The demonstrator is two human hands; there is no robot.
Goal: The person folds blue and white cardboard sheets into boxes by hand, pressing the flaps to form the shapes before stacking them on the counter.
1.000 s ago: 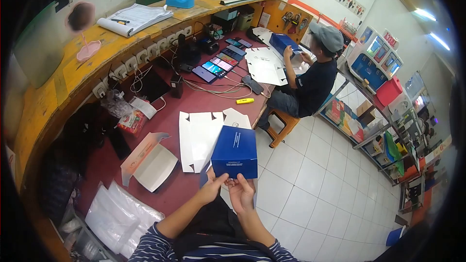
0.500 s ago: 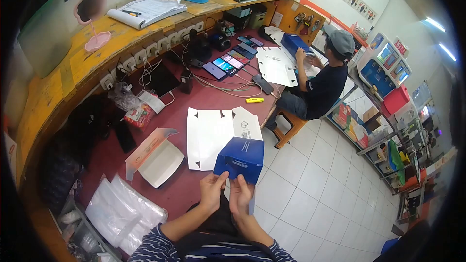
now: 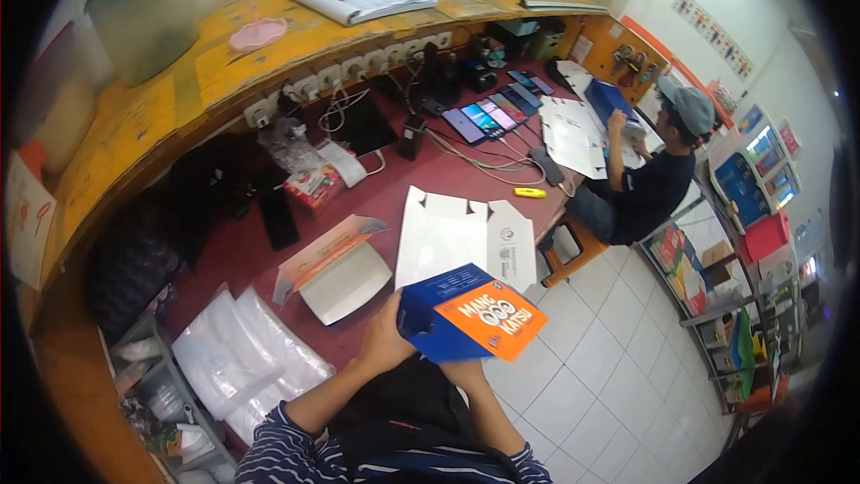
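A blue box with an orange lid panel reading "MANG KATSU" is held near the front of the red table. My left hand grips its left side, with the fingers partly behind the box. At its underside is my right hand, mostly hidden by the box, so its fingers do not show. Flat white cardboard sheets lie just beyond the box. To the left, an open box with a pale inside and an orange flap rests on the table.
Clear plastic bags lie at the front left. Several phones, cables and a yellow highlighter are farther back on the table. A co-worker in a grey cap sits at the right, handling another blue box. A shelf rack stands beyond.
The box in my hands has turned, bringing its orange panel into view. My left hand has moved to its left side. The camera view has shifted left, so the scene sits farther right.
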